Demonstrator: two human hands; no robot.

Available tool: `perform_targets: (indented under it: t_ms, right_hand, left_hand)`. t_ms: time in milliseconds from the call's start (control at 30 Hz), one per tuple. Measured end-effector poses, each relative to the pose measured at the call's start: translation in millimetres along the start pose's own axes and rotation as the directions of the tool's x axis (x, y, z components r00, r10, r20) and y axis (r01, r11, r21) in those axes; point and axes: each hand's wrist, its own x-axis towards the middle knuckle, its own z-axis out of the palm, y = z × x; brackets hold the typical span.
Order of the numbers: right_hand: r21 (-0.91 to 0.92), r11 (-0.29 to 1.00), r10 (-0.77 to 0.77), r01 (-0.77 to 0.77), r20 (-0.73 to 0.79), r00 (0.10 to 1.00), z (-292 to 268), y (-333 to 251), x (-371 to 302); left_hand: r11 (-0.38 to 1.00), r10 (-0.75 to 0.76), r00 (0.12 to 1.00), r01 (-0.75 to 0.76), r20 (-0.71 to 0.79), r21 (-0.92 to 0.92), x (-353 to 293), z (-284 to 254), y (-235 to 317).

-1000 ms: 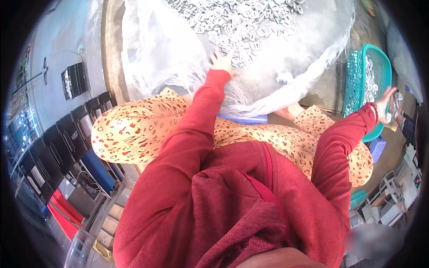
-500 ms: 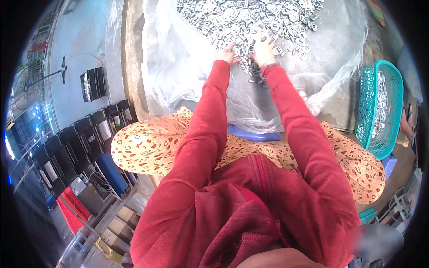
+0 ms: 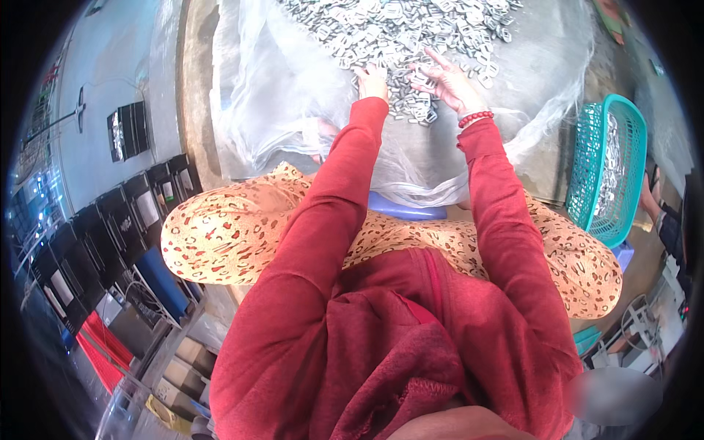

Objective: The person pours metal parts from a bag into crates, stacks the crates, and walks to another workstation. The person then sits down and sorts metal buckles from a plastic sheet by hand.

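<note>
Nearest, a red hooded top [image 3: 381, 352] fills the lower frame, with patterned trousers [image 3: 242, 235] spread across the knees just beyond it. Both red sleeves run up from there toward the far side. A blue stool edge [image 3: 407, 209] shows between the knees.

Left of the person, a row of dark cases [image 3: 95, 242] stands on the floor, with red items beside them at the near left.

Right of the person, a teal basket [image 3: 609, 169] sits tilted, part filled with small metal pieces. Another person's arm shows at the right rim beyond it, too small to describe further.

Farther on, a clear plastic sheet [image 3: 271, 110] covers a round table [image 3: 194, 88] and hangs over its near edge. A heap of small grey metal parts [image 3: 389, 29] lies on the sheet, reaching from mid-table to the far edge.

Left hand [image 3: 372, 82]: resting on the near fringe of the heap, fingers curled down among the parts. Whether it grips any cannot be told.

Right hand [image 3: 449, 82]: just beside the left, open, fingers spread, palm facing left, its fingertips touching the parts. A red bead bracelet [image 3: 475, 118] circles the wrist. A few loose parts lie directly under and between the two hands.
</note>
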Motion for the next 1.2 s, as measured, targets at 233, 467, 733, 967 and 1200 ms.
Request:
perform_targets:
  t_ms: [233,467,733,967,1200]
  right_hand:
    - [0.238,0.959,-0.161,0.151,0.021,0.987,-17,-3,-16]
    - [0.658,0.752,-0.068,-0.043,0.143,0.987,5,-6,-32]
    - [0.800,0.512,-0.328,0.314,-0.156,0.932,-59,-52,-64]
    - [0.790,-0.267,-0.768,0.552,-0.520,0.374,-128,-158,-216]
    - [0.453,0.383,-0.660,0.805,-0.476,0.581,-119,-118,-108]
  left_hand:
    - [0.963,0.111,0.988,-0.080,0.110,-0.259,51,-45,19]
    - [0.837,0.543,0.676,-0.482,0.498,-0.258,54,-127,141]
    - [0.798,0.508,0.853,-0.413,0.121,-0.438,65,-90,141]
    - [0.881,0.182,0.904,-0.324,0.386,0.344,11,-5,71]
    - [0.934,0.346,0.891,-0.358,0.293,-0.014,34,-23,55]
